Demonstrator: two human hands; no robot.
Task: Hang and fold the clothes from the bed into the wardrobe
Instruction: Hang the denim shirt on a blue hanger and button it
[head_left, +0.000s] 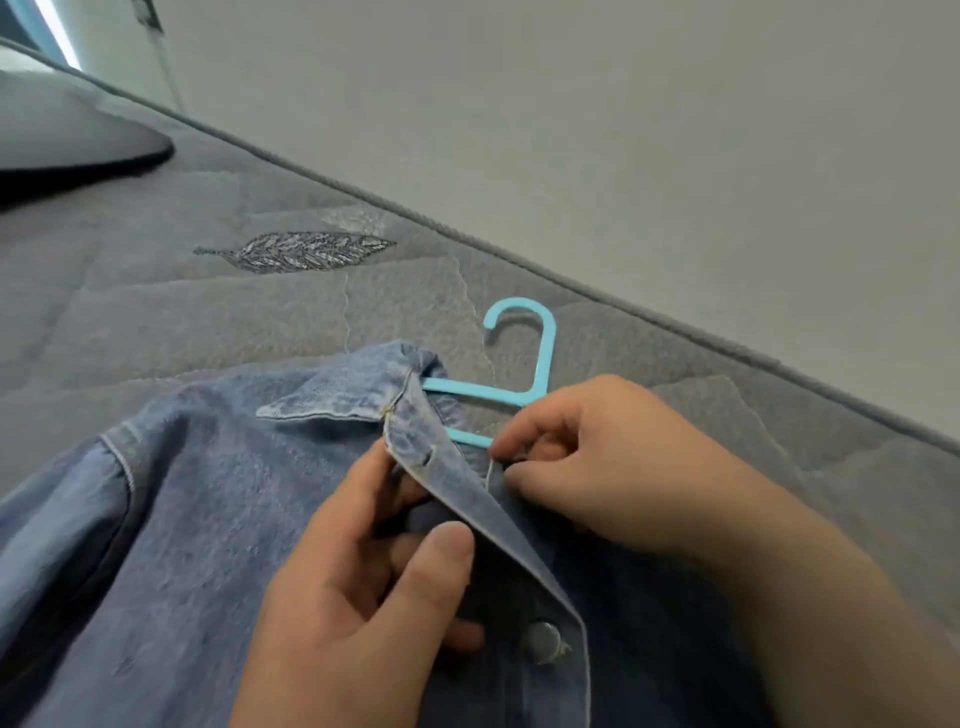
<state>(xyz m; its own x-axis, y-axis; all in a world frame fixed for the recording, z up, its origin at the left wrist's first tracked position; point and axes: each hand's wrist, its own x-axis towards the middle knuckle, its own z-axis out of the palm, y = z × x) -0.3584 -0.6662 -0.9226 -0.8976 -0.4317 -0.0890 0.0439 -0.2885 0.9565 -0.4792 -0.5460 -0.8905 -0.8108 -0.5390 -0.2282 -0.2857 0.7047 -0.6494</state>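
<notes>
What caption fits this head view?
Left hand and right hand grip a denim jacket with a blue hanger inside, on the mattress.

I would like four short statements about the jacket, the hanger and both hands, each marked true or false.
1. The light blue plastic hanger lies partly inside the blue denim jacket. True.
2. The jacket hangs in a wardrobe. False: it lies on the grey quilted mattress.
3. The left hand grips the jacket's front edge. True.
4. The right hand lies open on the mattress. False: its fingers pinch the jacket beside the hanger.
</notes>
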